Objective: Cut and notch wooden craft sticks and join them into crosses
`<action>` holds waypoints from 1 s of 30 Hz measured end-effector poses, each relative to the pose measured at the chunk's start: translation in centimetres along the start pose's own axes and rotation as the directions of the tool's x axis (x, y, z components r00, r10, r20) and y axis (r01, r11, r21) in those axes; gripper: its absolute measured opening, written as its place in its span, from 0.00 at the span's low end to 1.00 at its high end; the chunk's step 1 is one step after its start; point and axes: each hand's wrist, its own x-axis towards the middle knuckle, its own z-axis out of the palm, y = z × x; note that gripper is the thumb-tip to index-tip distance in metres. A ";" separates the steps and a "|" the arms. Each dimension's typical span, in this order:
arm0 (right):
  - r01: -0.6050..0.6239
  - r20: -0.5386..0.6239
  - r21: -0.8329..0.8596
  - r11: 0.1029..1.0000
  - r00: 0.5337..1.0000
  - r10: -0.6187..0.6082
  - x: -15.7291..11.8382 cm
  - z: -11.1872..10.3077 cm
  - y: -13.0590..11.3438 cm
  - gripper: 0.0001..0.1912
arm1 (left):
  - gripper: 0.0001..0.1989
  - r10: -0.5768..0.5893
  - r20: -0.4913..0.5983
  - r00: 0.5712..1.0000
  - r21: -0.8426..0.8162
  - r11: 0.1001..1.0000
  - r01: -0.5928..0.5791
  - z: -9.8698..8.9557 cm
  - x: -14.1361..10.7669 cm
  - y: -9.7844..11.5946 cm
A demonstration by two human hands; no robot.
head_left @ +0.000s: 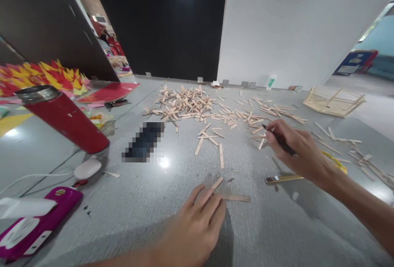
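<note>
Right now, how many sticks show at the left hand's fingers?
2: a slanted stick juts out ahead of the left hand; a sideways stick extends to its right. More may be hidden under the hand.

Open tabletop [246,234] (red flask [72,123] leftward)

The leaning metal-rimmed flask [72,121] is red all over, next to a glossy magenta power strip [60,207] with white patches and a white rounded case [88,168]. Spiky folded paper pieces [46,76] mix red, orange and yellow. Pale tan wooden sticks [187,103] lie on a grey desk [123,213] with fine lighter flecks, below one black panel [169,25] and one light grey panel [277,25].
</note>
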 end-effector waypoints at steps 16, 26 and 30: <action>0.135 0.358 0.238 0.962 0.908 -0.217 -0.8 -2.1 -2.6 0.18 | 0.17 -0.288 0.159 0.944 0.047 0.958 0.284 -1.0 0.0 -0.8; 0.168 0.687 0.162 0.972 0.688 -0.234 -5.3 1.6 -6.9 0.09 | 0.20 -0.296 0.227 0.928 0.075 0.955 0.286 -1.1 0.7 -1.5; 0.183 0.691 0.133 0.974 0.688 -0.224 -5.3 1.7 -7.0 0.15 | 0.20 -0.302 0.190 0.934 0.089 0.953 0.290 -0.9 0.9 -1.7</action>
